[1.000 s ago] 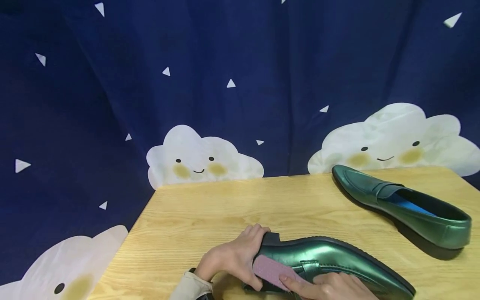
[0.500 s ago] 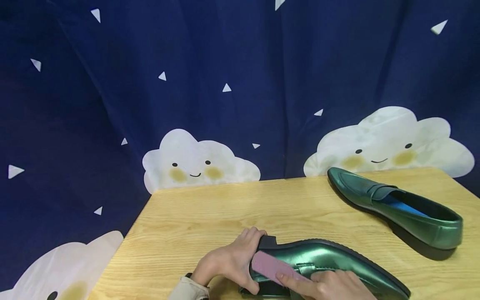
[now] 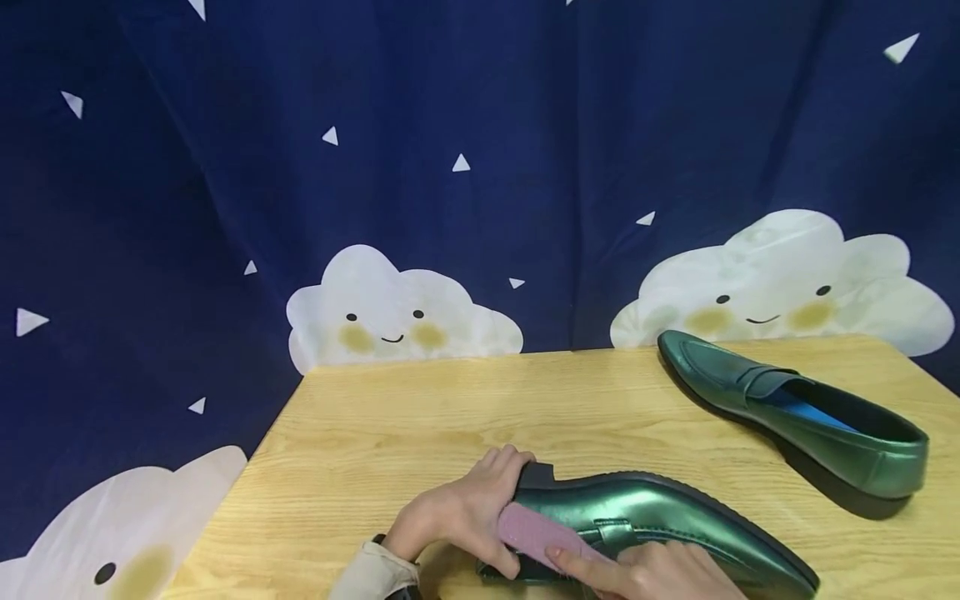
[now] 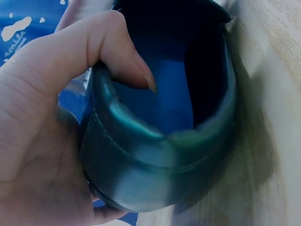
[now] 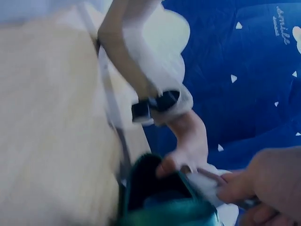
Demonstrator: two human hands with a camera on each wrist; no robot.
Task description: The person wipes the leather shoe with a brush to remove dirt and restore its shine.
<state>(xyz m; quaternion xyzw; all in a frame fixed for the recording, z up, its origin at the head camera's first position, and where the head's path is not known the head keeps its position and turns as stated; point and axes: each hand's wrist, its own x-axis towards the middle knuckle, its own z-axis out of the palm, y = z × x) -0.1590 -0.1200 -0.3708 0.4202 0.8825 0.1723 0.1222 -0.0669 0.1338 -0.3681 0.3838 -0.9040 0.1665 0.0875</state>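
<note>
A metallic green loafer (image 3: 652,500) lies on its side at the table's near edge, its sole turned away from me and its toe pointing right. My left hand (image 3: 465,508) grips it by the heel. In the left wrist view, the left thumb (image 4: 127,66) hooks over the rim into the opening, above a blue insole (image 4: 171,94). My right hand (image 3: 652,571) holds a pink brush (image 3: 540,533) against the loafer's upper side near the heel, index finger stretched along its back. Most of the bristles are hidden. The right wrist view is blurred.
A second green loafer (image 3: 795,417) stands upright at the right of the wooden table (image 3: 405,425), toe toward the back. Behind the table hangs a dark blue curtain (image 3: 420,200) printed with clouds and triangles.
The head view has shifted slightly. Over the loafer, the brush has made only small shifts along the side near the heel. Both hands keep their hold, and the second loafer stays in place.
</note>
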